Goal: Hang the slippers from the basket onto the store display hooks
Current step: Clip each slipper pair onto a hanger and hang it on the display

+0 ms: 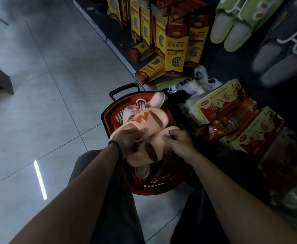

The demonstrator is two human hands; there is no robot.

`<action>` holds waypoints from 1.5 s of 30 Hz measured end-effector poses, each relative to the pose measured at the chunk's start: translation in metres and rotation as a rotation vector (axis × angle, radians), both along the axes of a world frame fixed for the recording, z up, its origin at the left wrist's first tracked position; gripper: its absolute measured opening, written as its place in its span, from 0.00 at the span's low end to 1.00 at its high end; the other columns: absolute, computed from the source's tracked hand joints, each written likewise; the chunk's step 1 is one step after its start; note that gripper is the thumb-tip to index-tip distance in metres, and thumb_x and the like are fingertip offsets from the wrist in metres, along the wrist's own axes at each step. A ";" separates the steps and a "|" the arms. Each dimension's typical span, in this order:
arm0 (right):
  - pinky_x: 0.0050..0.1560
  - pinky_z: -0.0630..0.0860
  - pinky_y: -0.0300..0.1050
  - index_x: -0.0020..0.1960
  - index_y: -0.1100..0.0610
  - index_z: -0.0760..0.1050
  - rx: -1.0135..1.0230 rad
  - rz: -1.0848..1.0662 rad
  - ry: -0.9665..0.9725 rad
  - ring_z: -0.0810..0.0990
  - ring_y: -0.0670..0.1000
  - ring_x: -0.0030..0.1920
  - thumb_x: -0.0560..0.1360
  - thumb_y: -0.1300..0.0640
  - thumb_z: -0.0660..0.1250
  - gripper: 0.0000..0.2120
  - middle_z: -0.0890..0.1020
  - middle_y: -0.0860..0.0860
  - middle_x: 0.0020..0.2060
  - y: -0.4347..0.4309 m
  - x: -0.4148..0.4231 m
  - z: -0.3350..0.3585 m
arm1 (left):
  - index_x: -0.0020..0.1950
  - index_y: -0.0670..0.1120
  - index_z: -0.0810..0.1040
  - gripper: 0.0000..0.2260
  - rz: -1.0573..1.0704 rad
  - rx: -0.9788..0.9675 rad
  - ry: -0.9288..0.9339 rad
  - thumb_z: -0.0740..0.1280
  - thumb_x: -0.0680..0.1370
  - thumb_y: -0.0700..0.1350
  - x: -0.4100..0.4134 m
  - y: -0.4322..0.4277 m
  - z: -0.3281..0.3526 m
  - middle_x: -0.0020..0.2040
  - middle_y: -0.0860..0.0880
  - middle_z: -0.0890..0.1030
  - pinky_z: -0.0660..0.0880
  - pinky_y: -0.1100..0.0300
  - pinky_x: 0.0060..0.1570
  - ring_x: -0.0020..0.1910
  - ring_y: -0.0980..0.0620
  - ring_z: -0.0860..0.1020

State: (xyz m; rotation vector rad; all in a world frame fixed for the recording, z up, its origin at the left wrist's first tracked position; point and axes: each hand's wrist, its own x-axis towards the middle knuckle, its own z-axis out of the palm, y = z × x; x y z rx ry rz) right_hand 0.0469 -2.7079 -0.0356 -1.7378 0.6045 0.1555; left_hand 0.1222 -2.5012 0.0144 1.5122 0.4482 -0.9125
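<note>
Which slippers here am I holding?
The peach brown-striped slippers, gripped by left hand and right hand; the pink slipper lies in the red plastic basket, green slippers and grey slippers hang.

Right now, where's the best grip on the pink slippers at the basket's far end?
Probably pinch the white hanger loop on the pink slippers, coming from above: it stands clear near the far rim of the basket, while the orange pair covers their near side.
</note>
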 end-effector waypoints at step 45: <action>0.69 0.68 0.54 0.63 0.55 0.80 -1.299 0.591 0.181 0.76 0.62 0.66 0.79 0.51 0.73 0.15 0.82 0.60 0.61 0.040 0.274 -0.025 | 0.46 0.60 0.86 0.14 0.550 0.248 -0.276 0.68 0.71 0.67 0.080 0.072 -0.047 0.45 0.53 0.87 0.82 0.43 0.56 0.49 0.48 0.84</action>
